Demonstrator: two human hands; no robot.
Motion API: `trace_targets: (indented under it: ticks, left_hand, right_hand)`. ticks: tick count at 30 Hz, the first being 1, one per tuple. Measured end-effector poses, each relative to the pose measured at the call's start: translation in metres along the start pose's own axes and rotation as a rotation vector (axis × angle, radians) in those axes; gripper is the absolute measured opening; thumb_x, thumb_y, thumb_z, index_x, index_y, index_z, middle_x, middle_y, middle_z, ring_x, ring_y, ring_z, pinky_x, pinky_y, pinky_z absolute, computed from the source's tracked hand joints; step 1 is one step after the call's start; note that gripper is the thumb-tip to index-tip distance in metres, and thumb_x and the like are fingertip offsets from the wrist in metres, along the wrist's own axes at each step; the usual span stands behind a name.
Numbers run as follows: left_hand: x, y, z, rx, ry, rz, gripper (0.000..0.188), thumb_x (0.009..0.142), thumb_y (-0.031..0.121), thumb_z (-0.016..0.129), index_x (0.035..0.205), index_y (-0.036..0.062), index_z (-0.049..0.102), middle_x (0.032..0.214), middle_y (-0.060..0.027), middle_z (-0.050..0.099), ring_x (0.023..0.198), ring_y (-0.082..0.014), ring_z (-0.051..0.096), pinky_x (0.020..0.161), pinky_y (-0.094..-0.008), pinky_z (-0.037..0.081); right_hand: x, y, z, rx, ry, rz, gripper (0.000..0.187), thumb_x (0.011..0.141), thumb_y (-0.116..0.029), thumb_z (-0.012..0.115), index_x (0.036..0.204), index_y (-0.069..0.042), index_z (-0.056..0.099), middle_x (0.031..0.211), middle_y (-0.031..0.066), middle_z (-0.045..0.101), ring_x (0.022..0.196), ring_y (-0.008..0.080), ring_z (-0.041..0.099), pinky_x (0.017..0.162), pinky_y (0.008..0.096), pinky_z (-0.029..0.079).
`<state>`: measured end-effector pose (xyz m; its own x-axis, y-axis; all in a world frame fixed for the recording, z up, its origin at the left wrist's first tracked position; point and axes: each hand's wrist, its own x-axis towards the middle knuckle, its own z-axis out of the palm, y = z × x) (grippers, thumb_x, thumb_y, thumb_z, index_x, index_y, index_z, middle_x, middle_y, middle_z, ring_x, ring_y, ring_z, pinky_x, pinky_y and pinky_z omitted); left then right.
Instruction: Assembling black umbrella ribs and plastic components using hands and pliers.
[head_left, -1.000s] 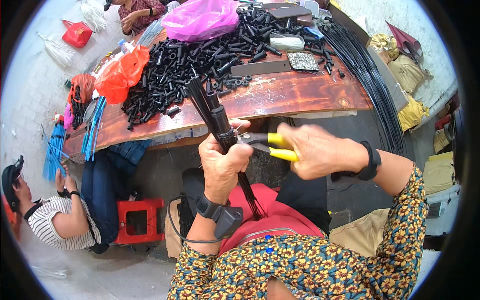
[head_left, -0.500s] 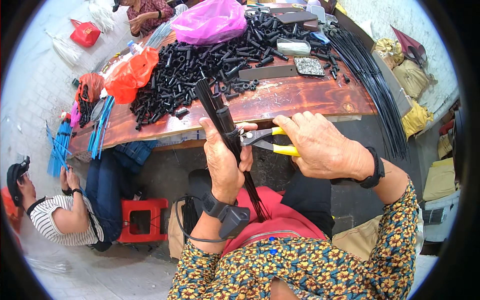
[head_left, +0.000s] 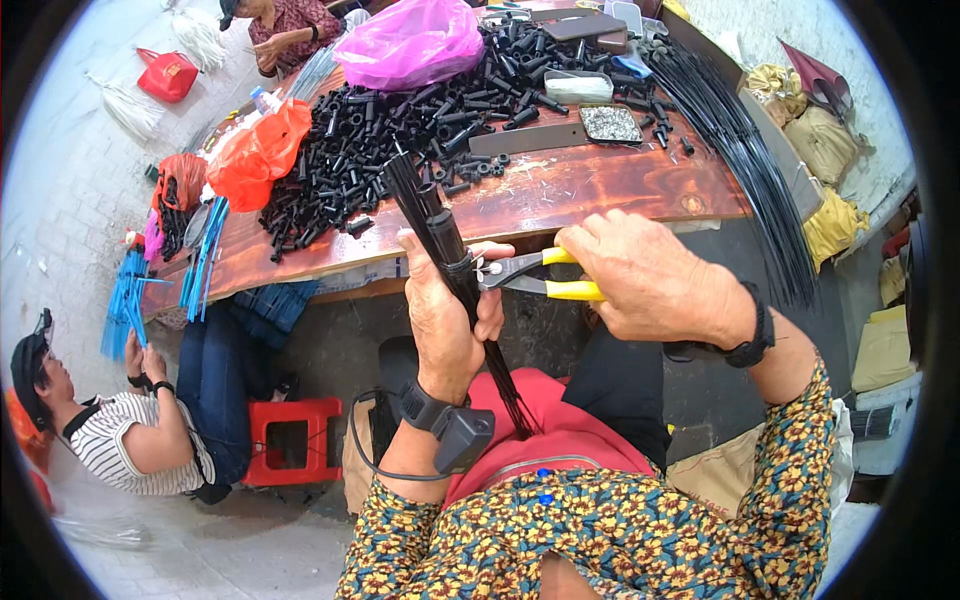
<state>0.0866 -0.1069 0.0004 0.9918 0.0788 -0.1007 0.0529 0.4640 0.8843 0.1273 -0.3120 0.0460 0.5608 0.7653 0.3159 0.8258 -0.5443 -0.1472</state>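
My left hand (head_left: 440, 320) is closed round a bundle of thin black rods (head_left: 416, 205), which stands tilted in front of the table's near edge. A black plastic tube (head_left: 445, 235) sits against the bundle, just above my fingers. In my right hand (head_left: 650, 280) are pliers with yellow handles (head_left: 573, 290), my fingers wrapped round the grips. Their dark jaws meet a small pale wire end beside the bundle, near my left fingertips. Whether the jaws are fully closed on it is too small to tell.
The wooden table (head_left: 600, 195) bears a heap of black plastic tubes (head_left: 400, 130), a pink bag (head_left: 410, 45), an orange bag (head_left: 258, 155) and a dish of small metal bits (head_left: 611, 124). Long black rods (head_left: 740, 150) hang over its right end. A co-worker (head_left: 130, 430) sits left near a red stool (head_left: 293, 440).
The pliers stay at the bundle, with their handles spread slightly differently. My view has shifted a little. The co-worker at left has raised the head.
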Motion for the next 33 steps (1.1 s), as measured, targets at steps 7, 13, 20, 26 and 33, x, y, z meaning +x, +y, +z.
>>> trace_targets:
  ticks: [7, 13, 20, 26, 33]
  left_hand:
    - [-0.001, 0.000, 0.001, 0.015, 0.023, 0.006, 0.089, 0.095, 0.072, 0.019, 0.101, -0.0037, 0.065, 0.046, 0.0008, 0.038, 0.036, -0.0098, 0.031, 0.037, -0.0249, 0.028]
    - [0.001, 0.000, -0.002, -0.012, 0.006, -0.007, 0.092, 0.094, 0.073, 0.019, 0.098, -0.0069, 0.066, 0.044, 0.0003, 0.040, 0.033, -0.0090, 0.033, 0.034, -0.0241, 0.029]
    - [-0.002, 0.002, -0.001, 0.033, -0.024, -0.033, 0.090, 0.095, 0.073, 0.017, 0.110, -0.0028, 0.063, 0.046, 0.0017, 0.035, 0.035, -0.0097, 0.028, 0.038, -0.0254, 0.028]
    - [0.002, -0.002, 0.008, 0.011, 0.019, 0.037, 0.090, 0.095, 0.072, 0.021, 0.099, -0.0058, 0.067, 0.043, 0.0012, 0.039, 0.033, -0.0089, 0.032, 0.034, -0.0241, 0.028]
    - [0.013, 0.001, -0.003, 0.077, 0.073, 0.012, 0.089, 0.093, 0.074, 0.019, 0.099, -0.0019, 0.066, 0.045, 0.0017, 0.036, 0.034, -0.0108, 0.031, 0.036, -0.0256, 0.028]
  right_hand:
    - [0.011, 0.004, -0.013, -0.222, -0.049, -0.062, 0.022, 0.071, -0.007, 0.066, 0.086, 0.001, 0.054, 0.075, 0.0179, 0.061, 0.069, 0.0346, 0.064, 0.063, 0.0424, 0.052]
    - [-0.003, 0.000, 0.015, 0.009, -0.013, 0.069, 0.022, 0.072, -0.008, 0.066, 0.088, 0.002, 0.054, 0.078, 0.0209, 0.064, 0.073, 0.0369, 0.066, 0.065, 0.0451, 0.052]
    - [0.013, 0.001, -0.024, -0.097, -0.229, 0.080, 0.027, 0.068, -0.004, 0.065, 0.092, 0.001, 0.053, 0.077, 0.0189, 0.062, 0.075, 0.0368, 0.064, 0.066, 0.0446, 0.051]
    - [0.018, -0.013, -0.040, -0.345, -0.138, -0.128, 0.018, 0.072, -0.007, 0.064, 0.086, 0.001, 0.054, 0.073, 0.0134, 0.059, 0.069, 0.0283, 0.063, 0.063, 0.0378, 0.049]
    - [0.027, 0.000, -0.013, -0.355, -0.104, -0.155, 0.017, 0.074, -0.010, 0.063, 0.085, 0.000, 0.055, 0.072, 0.0113, 0.058, 0.069, 0.0261, 0.062, 0.061, 0.0353, 0.044]
